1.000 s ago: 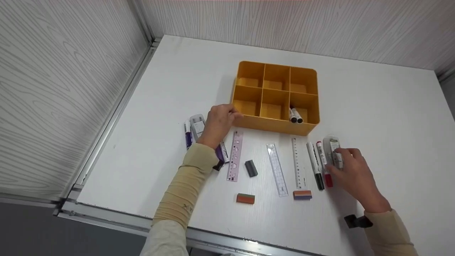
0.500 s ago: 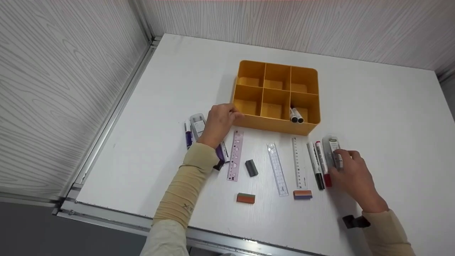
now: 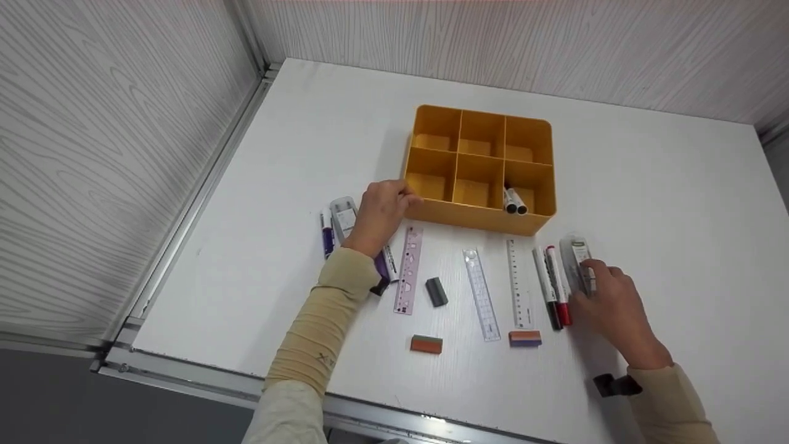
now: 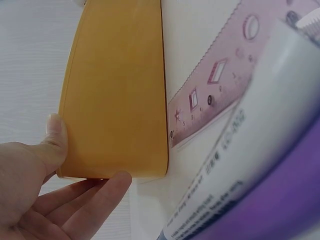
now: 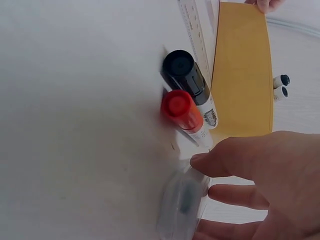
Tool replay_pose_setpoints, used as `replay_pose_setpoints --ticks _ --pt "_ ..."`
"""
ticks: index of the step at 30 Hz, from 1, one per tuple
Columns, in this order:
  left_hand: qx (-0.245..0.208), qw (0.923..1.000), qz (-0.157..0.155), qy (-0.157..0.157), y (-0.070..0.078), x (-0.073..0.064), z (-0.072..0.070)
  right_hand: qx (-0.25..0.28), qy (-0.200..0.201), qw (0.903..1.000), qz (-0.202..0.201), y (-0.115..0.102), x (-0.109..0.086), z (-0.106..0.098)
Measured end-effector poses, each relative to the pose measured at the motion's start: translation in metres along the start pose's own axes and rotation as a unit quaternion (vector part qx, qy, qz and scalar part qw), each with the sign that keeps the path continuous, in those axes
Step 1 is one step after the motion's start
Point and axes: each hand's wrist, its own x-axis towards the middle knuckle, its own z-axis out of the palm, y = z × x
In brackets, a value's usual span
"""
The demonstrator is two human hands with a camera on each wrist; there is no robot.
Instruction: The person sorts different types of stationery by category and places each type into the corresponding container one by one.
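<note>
My left hand (image 3: 383, 209) grips the front left corner of a yellow six-compartment box (image 3: 474, 217), thumb at the rim and fingers against its side. Two black-capped white markers (image 3: 515, 201) stand tilted in the box's front right compartment. On the right, my right hand (image 3: 616, 311) holds a flat translucent plastic case (image 3: 573, 250) with a label, lying on the table. In the right wrist view the thumb and fingers lie around the case (image 5: 180, 205). Left of it, a red-capped marker (image 3: 558, 277) and a black-capped marker (image 3: 545, 280) lie side by side.
Between my arms lie a pink ruler (image 3: 407, 271), a clear ruler (image 3: 481, 296), another clear ruler (image 3: 519, 283), a dark grey block (image 3: 436, 291) and two striped blocks (image 3: 426, 344). Beneath my left forearm are a purple marker (image 3: 327, 234), a grey case (image 3: 343, 216) and more pens.
The red-capped marker has shifted left, up against the black-capped one. My right hand has moved very slightly left; my left hand stays on the box corner.
</note>
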Motion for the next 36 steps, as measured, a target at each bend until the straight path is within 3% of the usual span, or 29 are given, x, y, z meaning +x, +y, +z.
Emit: replay_pose_setpoints --ticks 13,18,24,36 --pt "-0.012 0.9999 -0.012 0.000 0.0005 0.0006 -0.0004 -0.001 0.065 0.9972 -0.038 0.0045 -0.0016 0.0030" --pt "-0.010 0.9998 -0.018 -0.001 0.0001 0.0005 0.0002 -0.004 0.044 0.9989 -0.018 0.0054 -0.0017 0.0006" --pt "-0.010 0.9998 -0.016 0.000 -0.0005 -0.0001 0.0005 -0.010 0.060 0.9976 -0.033 0.0075 -0.0020 -0.0011" --pt "-0.013 0.9998 -0.014 -0.003 0.0003 -0.0008 -0.0007 -0.012 0.043 0.9989 -0.011 0.0065 -0.0021 -0.0042"
